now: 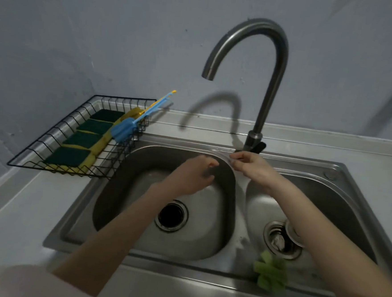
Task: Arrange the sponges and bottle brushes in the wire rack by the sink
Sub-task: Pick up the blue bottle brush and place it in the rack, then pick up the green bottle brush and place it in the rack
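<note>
- Four sponges (83, 138) with dark green tops and yellow undersides are lying in a row in one black wire rack (40, 142).
- Two bottle brushes are resting in the rack: one blue (124, 130), one yellow (132, 113).
- One green brush head (271, 273) is sitting at the sink's (328, 168) front edge.
- Two basins are showing, each with one drain.
- One tap (263, 67) is standing behind them.
- Two hands are hovering: left hand (196, 174), right hand (250, 163).

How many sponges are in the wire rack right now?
4, in one row along the rack, from the back sponge through the second and third to the front one. None seem hidden.
</note>
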